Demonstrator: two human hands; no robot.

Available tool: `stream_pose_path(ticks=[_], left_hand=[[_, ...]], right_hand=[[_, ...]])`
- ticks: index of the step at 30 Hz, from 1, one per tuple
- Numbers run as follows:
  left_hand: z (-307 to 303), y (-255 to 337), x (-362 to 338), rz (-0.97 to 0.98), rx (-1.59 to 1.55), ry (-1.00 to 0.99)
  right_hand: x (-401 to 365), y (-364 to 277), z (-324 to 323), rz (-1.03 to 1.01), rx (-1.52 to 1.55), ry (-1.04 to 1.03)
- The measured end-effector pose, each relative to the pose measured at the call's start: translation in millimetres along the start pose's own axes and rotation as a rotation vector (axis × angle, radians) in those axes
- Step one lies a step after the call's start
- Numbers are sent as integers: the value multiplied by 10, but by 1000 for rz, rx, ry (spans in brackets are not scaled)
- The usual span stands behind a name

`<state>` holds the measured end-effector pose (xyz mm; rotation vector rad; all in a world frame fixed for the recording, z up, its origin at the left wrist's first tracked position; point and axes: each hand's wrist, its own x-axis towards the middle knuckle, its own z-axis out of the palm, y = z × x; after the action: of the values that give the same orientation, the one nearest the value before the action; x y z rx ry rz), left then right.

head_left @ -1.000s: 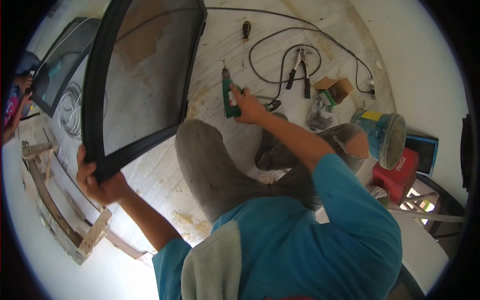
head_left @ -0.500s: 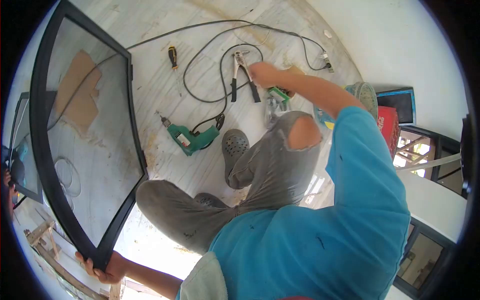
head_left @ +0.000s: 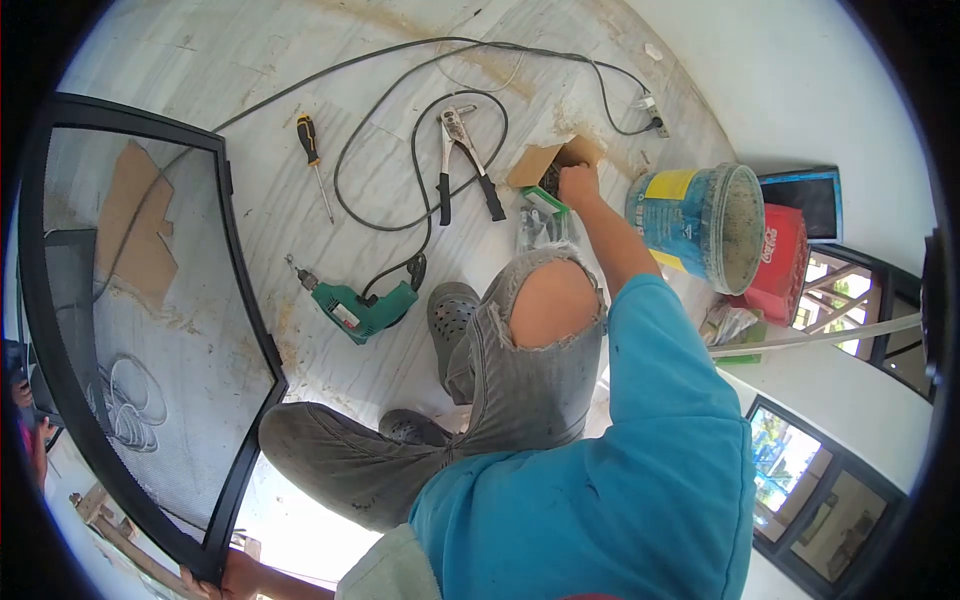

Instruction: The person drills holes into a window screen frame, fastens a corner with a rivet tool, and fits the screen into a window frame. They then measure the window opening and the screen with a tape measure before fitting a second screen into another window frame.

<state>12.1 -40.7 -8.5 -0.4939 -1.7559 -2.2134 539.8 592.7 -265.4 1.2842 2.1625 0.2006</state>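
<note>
My left hand (head_left: 235, 577) grips the lower corner of a black-framed mesh screen (head_left: 262, 350), which stands tilted at the left. My right hand (head_left: 577, 186) reaches into an open cardboard box (head_left: 535, 165); its fingertips are hidden among small dark pieces. Beside the box are a green packet (head_left: 545, 201) and a clear plastic bag (head_left: 540, 230). A hand riveter (head_left: 461, 150) with black handles lies on the floor left of the box. Further left are a screwdriver (head_left: 311, 150) and a green drill (head_left: 362, 310) with its cord.
A black cable (head_left: 375, 125) loops over the floor to a socket block (head_left: 652, 112). A dirty bucket (head_left: 700, 215) lies on its side at the right, next to a red crate (head_left: 779, 262). Part of another person (head_left: 28, 420) shows at the far left edge.
My right hand has moved from beside the riveter to the cardboard box and into it. My left hand still holds the screen, which appears lower and further left. The view has shifted.
</note>
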Motion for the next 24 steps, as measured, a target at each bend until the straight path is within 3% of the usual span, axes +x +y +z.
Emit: stream_pose_path(ticks=[4,9,10,11,12,13,14,15,16,17,18,20,22,24], left_hand=[[36,-27,-5,44,-8,-28],[259,-12,-44,0,33,14],[289,-15,-57,17,24,15],[295,-53,-77,228,168,-140],[131,-126,-77,192,157,-144],[-38,-188,-79,156,147,-146],[79,-189,-135,198,204,-75],[200,-185,-196,235,262,0],[354,-150,-251,206,156,-69],[483,-132,-275,372,357,-58],[629,-61,-265,255,92,-138],[773,91,-245,121,80,-194],[723,74,-245,70,-2,-222],[782,103,-264,56,-26,-243]], right_hand=[[14,-7,-30,10,53,-18],[27,117,-132,-22,433,152],[73,163,-203,-64,555,170],[124,194,-299,-46,739,132],[93,243,-506,-23,829,82],[23,241,-747,-146,1453,-71],[-86,145,-1007,-215,1673,-36],[-69,-11,-1400,-196,1615,-183],[-212,-307,-1930,-236,1605,-243],[-381,-645,-2373,-349,1623,-329],[-629,-1011,-2735,-438,1633,-398],[-1315,-1831,-3335,-779,1558,-421],[-1913,-2581,-3660,-1110,1560,-674],[-2503,-3173,-3829,-1299,1638,-939]])
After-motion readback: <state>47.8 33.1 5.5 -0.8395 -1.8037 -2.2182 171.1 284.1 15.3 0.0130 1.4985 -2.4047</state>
